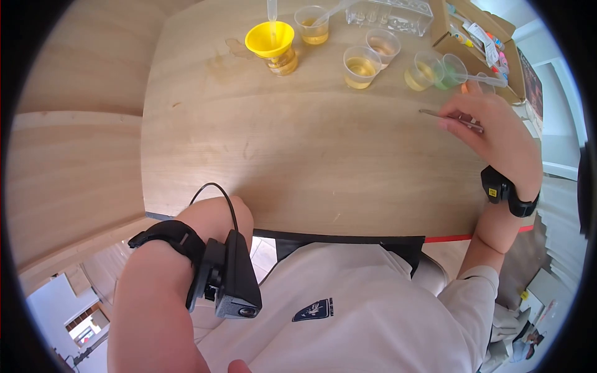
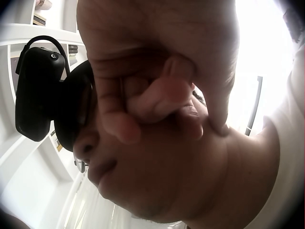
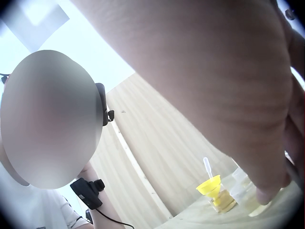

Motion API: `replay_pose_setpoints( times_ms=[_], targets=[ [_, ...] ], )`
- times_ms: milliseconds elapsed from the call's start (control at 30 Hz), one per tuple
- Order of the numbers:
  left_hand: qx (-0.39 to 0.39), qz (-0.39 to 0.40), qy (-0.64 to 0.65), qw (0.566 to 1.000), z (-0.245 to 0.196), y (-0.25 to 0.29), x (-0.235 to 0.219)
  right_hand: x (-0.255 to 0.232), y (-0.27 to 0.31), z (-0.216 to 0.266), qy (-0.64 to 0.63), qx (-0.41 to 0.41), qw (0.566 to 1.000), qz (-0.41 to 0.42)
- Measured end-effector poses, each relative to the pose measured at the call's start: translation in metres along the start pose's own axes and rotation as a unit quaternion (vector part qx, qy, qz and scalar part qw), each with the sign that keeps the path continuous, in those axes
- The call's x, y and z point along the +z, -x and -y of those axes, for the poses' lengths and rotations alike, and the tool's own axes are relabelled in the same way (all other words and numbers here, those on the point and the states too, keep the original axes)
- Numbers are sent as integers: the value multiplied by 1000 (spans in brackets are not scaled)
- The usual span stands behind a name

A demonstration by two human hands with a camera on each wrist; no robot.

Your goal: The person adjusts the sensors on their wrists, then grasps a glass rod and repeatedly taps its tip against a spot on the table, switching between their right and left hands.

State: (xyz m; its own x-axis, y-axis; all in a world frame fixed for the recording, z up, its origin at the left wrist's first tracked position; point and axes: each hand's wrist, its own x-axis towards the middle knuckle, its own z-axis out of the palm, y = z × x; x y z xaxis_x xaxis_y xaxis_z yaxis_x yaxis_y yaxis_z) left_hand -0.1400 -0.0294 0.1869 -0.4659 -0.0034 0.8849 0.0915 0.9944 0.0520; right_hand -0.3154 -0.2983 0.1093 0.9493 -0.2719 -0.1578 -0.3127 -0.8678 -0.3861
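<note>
Slim metal tweezers [image 1: 451, 119] point left from my right hand [image 1: 494, 127], which pinches them between thumb and fingers low over the right side of the table. In the right wrist view the hand's underside fills the upper right and mostly hides the tweezers. Just beyond this hand stand clear plastic cups with yellowish [image 1: 423, 71], green [image 1: 453, 71] and orange [image 1: 476, 86] contents. My left arm is bent up toward the head. In the left wrist view the left hand [image 2: 159, 71] hangs close in front of the chin, fingers loosely curled and holding nothing.
A yellow funnel [image 1: 268, 38] with a plastic pipette sits in a small jar [image 1: 283, 63] of amber liquid. More cups [image 1: 360, 68] stand along the back, near a clear rack [image 1: 390, 15]. A cardboard box [image 1: 510, 56] of markers is at the back right.
</note>
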Motion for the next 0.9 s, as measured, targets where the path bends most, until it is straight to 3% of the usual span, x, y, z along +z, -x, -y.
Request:
replay_pose_setpoints(
  times_ms=[200, 267, 400, 900],
  targets=[
    [-12, -36, -34, 999, 3, 2, 2, -3, 0, 10, -20, -6, 999, -32],
    [-28, 7, 26, 999, 5, 0, -3, 1, -2, 7, -35, -26, 999, -32],
    [-9, 16, 8, 1000, -10, 3, -5, 4, -6, 2, -57, -45, 997, -28],
    [-30, 4, -34, 999, -9, 6, -8, 2, -4, -5, -67, -4, 997, -31]
  ],
)
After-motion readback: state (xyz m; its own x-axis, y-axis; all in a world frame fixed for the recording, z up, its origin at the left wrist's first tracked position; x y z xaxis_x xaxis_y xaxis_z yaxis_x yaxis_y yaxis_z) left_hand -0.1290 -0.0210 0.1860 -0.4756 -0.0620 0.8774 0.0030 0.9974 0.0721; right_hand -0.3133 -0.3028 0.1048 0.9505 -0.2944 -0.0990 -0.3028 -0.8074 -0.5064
